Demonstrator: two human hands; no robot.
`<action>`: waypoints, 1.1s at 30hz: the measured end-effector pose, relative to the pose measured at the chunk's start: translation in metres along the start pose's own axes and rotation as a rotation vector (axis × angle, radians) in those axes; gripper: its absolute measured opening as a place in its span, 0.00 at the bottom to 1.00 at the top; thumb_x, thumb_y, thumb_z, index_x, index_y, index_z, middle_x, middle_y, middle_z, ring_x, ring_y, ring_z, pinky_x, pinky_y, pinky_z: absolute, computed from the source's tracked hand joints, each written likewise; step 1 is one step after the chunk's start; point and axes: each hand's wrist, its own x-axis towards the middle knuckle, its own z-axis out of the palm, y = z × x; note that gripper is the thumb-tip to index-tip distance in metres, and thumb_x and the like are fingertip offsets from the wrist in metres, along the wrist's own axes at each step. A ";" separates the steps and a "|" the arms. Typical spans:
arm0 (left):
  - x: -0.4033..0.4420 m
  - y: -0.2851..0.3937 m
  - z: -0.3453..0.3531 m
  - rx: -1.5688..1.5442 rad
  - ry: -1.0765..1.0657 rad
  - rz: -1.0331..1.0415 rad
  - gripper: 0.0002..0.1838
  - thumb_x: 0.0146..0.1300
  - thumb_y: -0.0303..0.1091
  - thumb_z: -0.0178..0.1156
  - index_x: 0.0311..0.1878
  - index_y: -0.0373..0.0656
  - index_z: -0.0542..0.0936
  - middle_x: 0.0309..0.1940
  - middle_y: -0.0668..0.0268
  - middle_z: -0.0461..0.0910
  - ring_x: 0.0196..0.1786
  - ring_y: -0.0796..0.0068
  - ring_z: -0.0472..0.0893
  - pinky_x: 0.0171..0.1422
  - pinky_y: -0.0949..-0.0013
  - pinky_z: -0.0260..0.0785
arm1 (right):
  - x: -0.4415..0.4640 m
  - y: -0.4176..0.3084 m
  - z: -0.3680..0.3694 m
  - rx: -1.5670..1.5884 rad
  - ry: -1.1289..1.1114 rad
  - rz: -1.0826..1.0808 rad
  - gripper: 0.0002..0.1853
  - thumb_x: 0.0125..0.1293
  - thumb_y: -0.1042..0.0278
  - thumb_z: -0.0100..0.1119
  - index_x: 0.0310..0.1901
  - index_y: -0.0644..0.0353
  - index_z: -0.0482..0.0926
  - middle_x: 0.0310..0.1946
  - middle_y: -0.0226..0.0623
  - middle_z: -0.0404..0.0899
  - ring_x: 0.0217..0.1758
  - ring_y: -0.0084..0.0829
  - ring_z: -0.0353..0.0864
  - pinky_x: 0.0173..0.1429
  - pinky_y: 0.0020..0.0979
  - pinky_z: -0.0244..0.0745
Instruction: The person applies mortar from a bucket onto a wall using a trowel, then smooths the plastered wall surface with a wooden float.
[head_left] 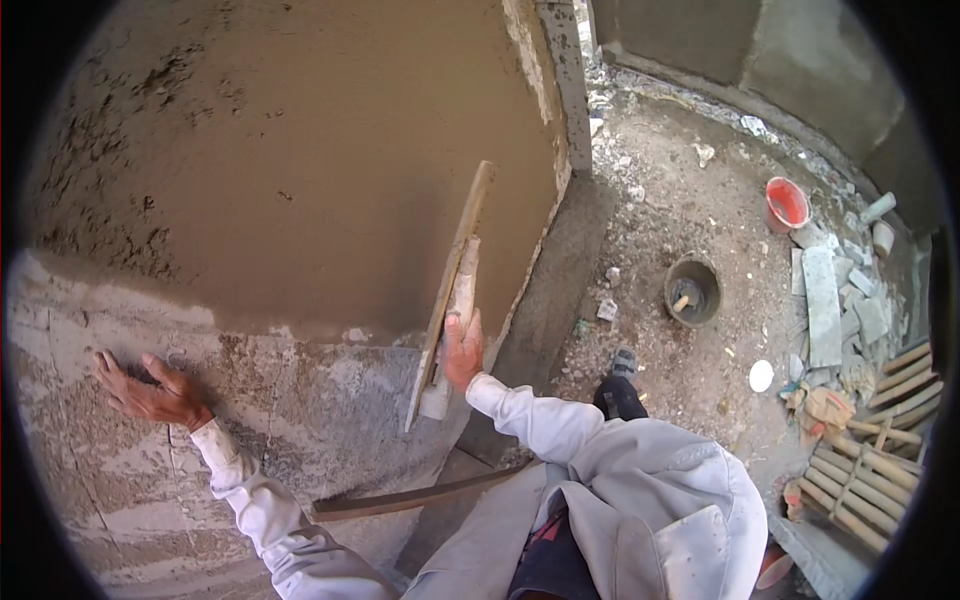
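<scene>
1. While the left hand (pixel 155 392) spreads its fingers at the left of the frame in the head view, we find it gripping nothing; it appears to rest on the uncoated lower wall (pixel 330 400), just below the plaster's bottom edge.

2. At the centre of the frame, we see the right hand (pixel 462 352) wrapped around the handle of a long plastering float (pixel 457 250). The float stands tilted and nearly edge-on to us, its upper end over the brown plaster (pixel 320 180) and its lower end over the lower wall; we cannot tell whether its face touches the coat.

3. Across the upper middle of the frame, the plaster looks even and mostly smooth, so we judge that stretch nearly finished.

4. What remains, as we judge it, is chiefly the rough patch (pixel 130 220) at the upper left, pitted and ragged, plus a few small pits nearer the middle. The lower wall bears no such coat, and we cannot tell whether it should get one.

5. Right of centre in the frame, we see a dark bucket (pixel 706 282) with a wooden-handled tool (pixel 681 303) inside; a red bucket (pixel 775 215) stands farther towards the upper right.
</scene>
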 end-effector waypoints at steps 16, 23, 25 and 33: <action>-0.220 0.432 -0.288 -1.637 -1.985 -1.755 0.19 0.74 0.44 0.55 0.54 0.37 0.80 0.51 0.55 0.83 0.51 0.64 0.85 0.55 0.64 0.79 | 0.165 0.177 -0.438 0.439 0.260 0.977 0.22 0.70 0.64 0.41 0.62 0.54 0.75 0.58 0.45 0.79 0.59 0.54 0.79 0.61 0.63 0.76; -0.232 0.511 -0.303 -1.509 -1.588 -2.373 0.32 0.67 0.49 0.65 0.67 0.44 0.68 0.66 0.57 0.68 0.69 0.62 0.70 0.71 0.54 0.66 | 0.116 0.076 -0.391 0.430 0.142 1.089 0.26 0.73 0.54 0.36 0.67 0.53 0.69 0.67 0.47 0.70 0.70 0.49 0.69 0.71 0.58 0.67; -0.215 0.514 -0.301 -1.414 -1.404 -2.323 0.29 0.66 0.48 0.66 0.64 0.45 0.71 0.59 0.60 0.74 0.66 0.64 0.73 0.69 0.55 0.66 | 0.100 0.069 -0.372 0.350 0.037 1.109 0.26 0.75 0.51 0.36 0.67 0.55 0.68 0.66 0.49 0.70 0.69 0.51 0.70 0.71 0.59 0.68; -0.293 0.494 -0.288 -0.974 -0.606 -2.424 0.23 0.61 0.35 0.69 0.59 0.43 0.77 0.51 0.62 0.81 0.53 0.67 0.81 0.58 0.61 0.75 | 0.024 0.063 -0.297 0.236 -0.458 1.215 0.26 0.80 0.49 0.37 0.68 0.60 0.66 0.63 0.53 0.73 0.65 0.52 0.75 0.68 0.57 0.73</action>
